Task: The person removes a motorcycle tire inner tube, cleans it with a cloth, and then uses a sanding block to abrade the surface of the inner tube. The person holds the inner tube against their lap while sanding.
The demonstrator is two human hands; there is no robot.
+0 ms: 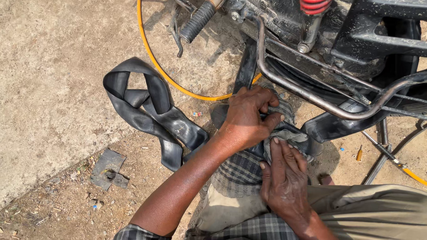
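A limp black rubber inner tube (151, 111) lies folded on the ground and runs up over my knee. My left hand (249, 118) is closed over the tube where it crosses a grey checked cloth (240, 171). My right hand (284, 178) presses the cloth against the tube just below, fingers pinching the fabric. Both hands touch each other's work area, right under a motorcycle's frame (311, 95).
A yellow hose (155, 62) curves across the concrete behind the tube. A ribbed black footpeg (198, 21) and a red spring (315, 6) sit at the top. A small dark rubber scrap (106, 169) lies on the dirt at left. A screwdriver (359, 154) lies at right.
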